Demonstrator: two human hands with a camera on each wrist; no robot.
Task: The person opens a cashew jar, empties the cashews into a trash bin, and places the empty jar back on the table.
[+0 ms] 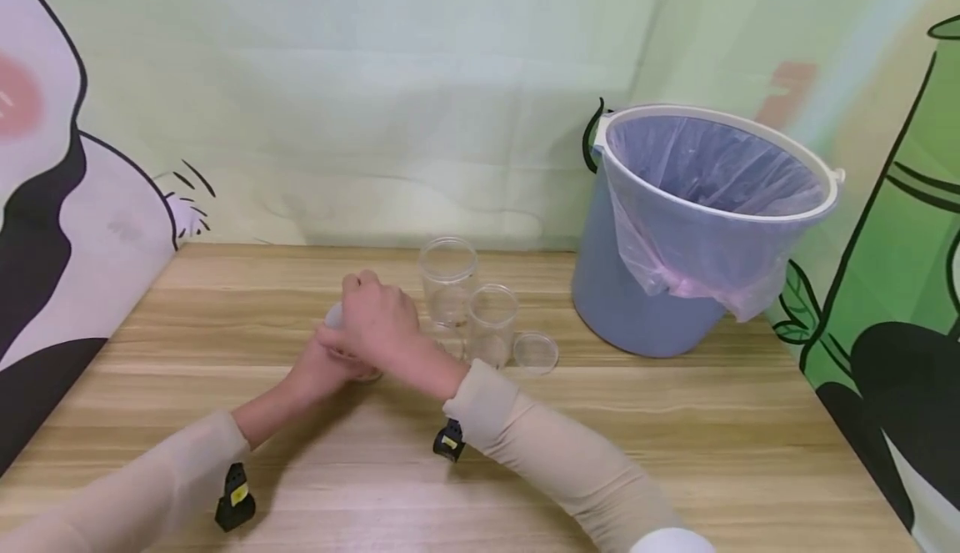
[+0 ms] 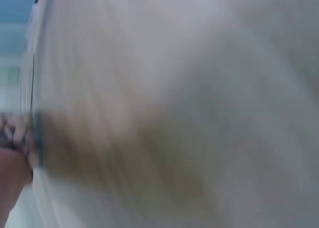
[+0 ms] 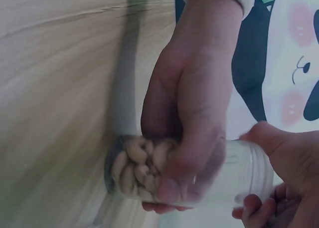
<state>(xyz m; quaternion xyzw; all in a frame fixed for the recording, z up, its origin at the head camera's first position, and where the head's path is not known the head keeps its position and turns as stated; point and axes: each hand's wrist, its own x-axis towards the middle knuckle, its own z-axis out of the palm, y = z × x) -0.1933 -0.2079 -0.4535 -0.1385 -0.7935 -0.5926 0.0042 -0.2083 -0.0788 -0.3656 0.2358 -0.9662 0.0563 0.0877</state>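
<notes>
Blur swamps our left-wrist view — we see the left hand [image 3: 197, 103] wrapping its fingers round a clear cylindrical plastic nut jar [image 3: 237, 170] on the wooden counter [image 1: 675, 453], right hand [image 3: 294, 173] gripping its half-hidden top.

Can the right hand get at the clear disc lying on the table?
Probably not right away: the right hand is gripping the top of the jar. Once it lets go, likely yes, as nothing covers the clear disc.
</notes>
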